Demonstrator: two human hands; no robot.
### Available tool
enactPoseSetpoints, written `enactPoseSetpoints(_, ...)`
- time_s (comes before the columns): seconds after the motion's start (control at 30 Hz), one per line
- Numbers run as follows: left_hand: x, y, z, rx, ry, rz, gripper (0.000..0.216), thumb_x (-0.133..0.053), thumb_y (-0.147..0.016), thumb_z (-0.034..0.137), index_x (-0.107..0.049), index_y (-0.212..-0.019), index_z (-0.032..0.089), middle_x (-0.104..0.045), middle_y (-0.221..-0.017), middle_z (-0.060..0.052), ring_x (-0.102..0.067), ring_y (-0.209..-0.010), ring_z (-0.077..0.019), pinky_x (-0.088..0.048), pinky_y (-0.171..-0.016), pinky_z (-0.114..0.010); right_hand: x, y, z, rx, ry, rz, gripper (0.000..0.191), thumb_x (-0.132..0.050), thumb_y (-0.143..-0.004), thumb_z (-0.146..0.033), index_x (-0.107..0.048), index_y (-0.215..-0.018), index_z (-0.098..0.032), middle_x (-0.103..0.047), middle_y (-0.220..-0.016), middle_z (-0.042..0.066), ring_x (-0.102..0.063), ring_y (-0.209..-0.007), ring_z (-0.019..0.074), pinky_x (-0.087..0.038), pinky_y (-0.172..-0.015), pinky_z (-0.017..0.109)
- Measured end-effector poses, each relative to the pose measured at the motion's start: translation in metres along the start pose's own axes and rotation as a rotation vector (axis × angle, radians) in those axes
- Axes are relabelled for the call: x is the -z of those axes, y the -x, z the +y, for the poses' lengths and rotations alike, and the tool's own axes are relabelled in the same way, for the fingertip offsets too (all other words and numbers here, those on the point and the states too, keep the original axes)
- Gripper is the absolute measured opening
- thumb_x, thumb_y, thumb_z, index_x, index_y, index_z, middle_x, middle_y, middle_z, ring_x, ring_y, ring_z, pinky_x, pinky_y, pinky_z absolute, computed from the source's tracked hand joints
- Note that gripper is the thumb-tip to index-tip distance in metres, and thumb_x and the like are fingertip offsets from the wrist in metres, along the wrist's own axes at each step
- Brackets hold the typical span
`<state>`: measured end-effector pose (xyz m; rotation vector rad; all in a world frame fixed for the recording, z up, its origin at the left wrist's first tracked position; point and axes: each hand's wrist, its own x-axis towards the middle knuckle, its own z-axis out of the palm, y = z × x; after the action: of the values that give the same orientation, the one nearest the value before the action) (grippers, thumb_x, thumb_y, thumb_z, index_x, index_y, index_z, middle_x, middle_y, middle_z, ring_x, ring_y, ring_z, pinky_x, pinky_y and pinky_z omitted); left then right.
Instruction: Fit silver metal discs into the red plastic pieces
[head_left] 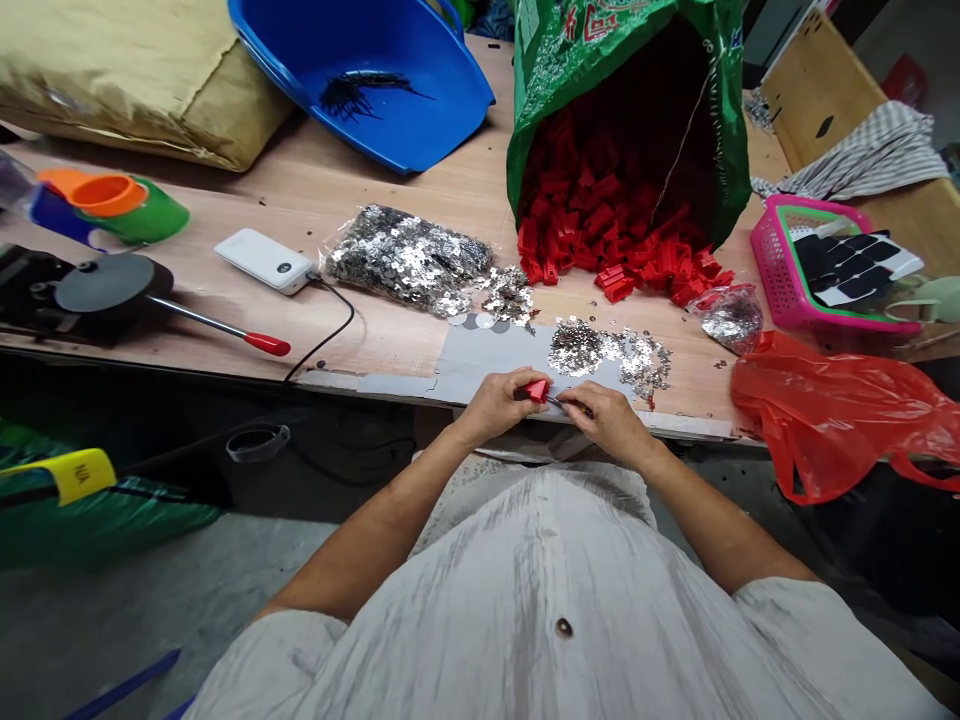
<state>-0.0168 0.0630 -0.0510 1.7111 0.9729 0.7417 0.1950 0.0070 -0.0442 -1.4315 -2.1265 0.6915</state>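
My left hand [496, 405] is closed around a small red plastic part [537, 391] at the front edge of the table. Opposite it, my right hand [609, 420] pinches a thin tool with a metal shaft [554, 401], its tip at the red part. Most of the tool's handle is hidden by my fingers, so its exact kind does not show. Just beyond my hands, a pile of small silver metal pieces [577, 348] lies partly on a grey sheet [480, 362]. Many similar red parts [585, 215] spill from a green sack [626, 70].
A clear bag of silver pieces [409, 255] and a white power bank [264, 260] lie left. A lever press [112, 285] stands far left, a blue scoop-shaped bin [405, 60] behind. On the right are a pink basket [772, 265] and a red plastic bag [840, 390] over the edge.
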Motion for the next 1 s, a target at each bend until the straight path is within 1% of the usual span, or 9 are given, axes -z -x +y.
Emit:
enactPoseSetpoints(0.1, 0.002, -0.003, 0.002, -0.02, -0.009, -0.042, 0.031, -0.079, -0.067, 0.028, -0.076, -0.097, 0.023, -0.074, -0.09, -0.002, -0.065, -0.088, -0.0222, -0.045, -0.088, -0.031, -0.001, -0.001, 0.0, -0.005, 0.019, -0.008, 0.02, -0.054, -0.093, -0.019, -0.068, -0.106, -0.022, -0.068, -0.097, 0.006, -0.064, -0.088, 0.0173, -0.049, -0.079, 0.029)
enactPoseSetpoints(0.2, 0.003, -0.004, 0.002, -0.021, -0.026, -0.063, 0.03, -0.078, -0.067, 0.028, -0.075, -0.096, 0.023, -0.074, -0.091, -0.002, -0.065, -0.081, -0.02, -0.046, -0.08, -0.029, -0.001, -0.001, -0.004, -0.031, 0.049, -0.011, 0.018, -0.053, -0.093, -0.019, -0.068, -0.103, -0.021, -0.068, -0.098, 0.006, -0.064, -0.089, 0.0183, -0.048, -0.079, 0.03)
enactPoseSetpoints(0.47, 0.001, -0.002, -0.003, -0.015, -0.027, -0.051, 0.029, -0.076, -0.069, 0.029, -0.074, -0.097, 0.023, -0.075, -0.094, -0.002, -0.066, -0.084, -0.0206, -0.045, -0.081, -0.029, -0.011, -0.005, -0.034, -0.212, 0.206, 0.003, 0.018, -0.05, -0.093, -0.018, -0.066, -0.099, -0.022, -0.066, -0.095, 0.007, -0.063, -0.087, 0.02, -0.046, -0.072, 0.029)
enactPoseSetpoints(0.57, 0.001, -0.002, -0.001, -0.018, -0.047, -0.055, 0.029, -0.076, -0.07, 0.029, -0.073, -0.097, 0.023, -0.074, -0.091, -0.001, -0.065, -0.082, -0.0192, -0.045, -0.079, -0.028, -0.012, -0.007, -0.035, -0.227, 0.201, -0.011, 0.017, -0.048, -0.094, -0.019, -0.064, -0.098, -0.021, -0.066, -0.095, 0.007, -0.062, -0.087, 0.0204, -0.046, -0.072, 0.03)
enactPoseSetpoints(0.67, -0.001, 0.002, 0.005, 0.0, -0.039, -0.026, 0.028, -0.077, -0.068, 0.027, -0.072, -0.095, 0.022, -0.073, -0.086, 0.0, -0.063, -0.079, -0.0181, -0.045, -0.078, -0.028, -0.008, -0.004, -0.029, -0.178, 0.084, -0.009, 0.015, -0.049, -0.093, -0.019, -0.061, -0.102, -0.022, -0.065, -0.1, 0.006, -0.061, -0.091, 0.0198, -0.046, -0.076, 0.03)
enactPoseSetpoints(0.73, -0.004, 0.007, 0.011, 0.033, 0.08, 0.036, 0.029, -0.079, -0.066, 0.027, -0.069, -0.092, 0.021, -0.071, -0.089, -0.001, -0.063, -0.083, -0.0182, -0.046, -0.08, -0.029, -0.002, 0.001, -0.025, -0.107, -0.051, 0.035, 0.018, -0.046, -0.094, -0.02, -0.058, -0.107, -0.022, -0.064, -0.103, 0.007, -0.06, -0.093, 0.0189, -0.047, -0.079, 0.03)
enactPoseSetpoints(0.83, -0.009, 0.019, 0.023, 0.123, 0.494, 0.146, 0.033, -0.081, -0.067, 0.028, -0.063, -0.094, 0.021, -0.07, -0.094, -0.002, -0.065, -0.088, -0.0171, -0.047, -0.084, -0.03, 0.006, 0.008, -0.027, -0.05, -0.258, 0.06, 0.026, -0.04, -0.097, -0.024, -0.051, -0.121, -0.021, -0.065, -0.095, 0.004, -0.061, -0.084, 0.017, -0.047, -0.077, 0.03)
enactPoseSetpoints(0.93, -0.014, 0.029, 0.036, 0.273, 0.919, 0.121, 0.024, -0.078, -0.073, 0.031, -0.059, -0.083, 0.019, -0.07, -0.089, -0.002, -0.068, -0.088, -0.0175, -0.049, -0.088, -0.033, 0.011, 0.012, -0.034, -0.044, -0.317, -0.035, 0.04, -0.037, -0.1, -0.028, -0.037, -0.14, -0.024, -0.063, -0.074, -0.003, -0.059, -0.07, 0.0149, -0.046, -0.074, 0.029)
enactPoseSetpoints(1.0, -0.017, 0.034, 0.044, 0.343, 1.105, 0.082, 0.025, -0.077, -0.075, 0.03, -0.056, -0.073, 0.018, -0.07, -0.084, -0.002, -0.069, -0.085, -0.0168, -0.05, -0.09, -0.033, 0.013, 0.012, -0.04, -0.036, -0.279, -0.089, 0.044, -0.036, -0.101, -0.032, -0.034, -0.145, -0.026, -0.062, -0.069, -0.005, -0.059, -0.065, 0.0144, -0.045, -0.071, 0.027)
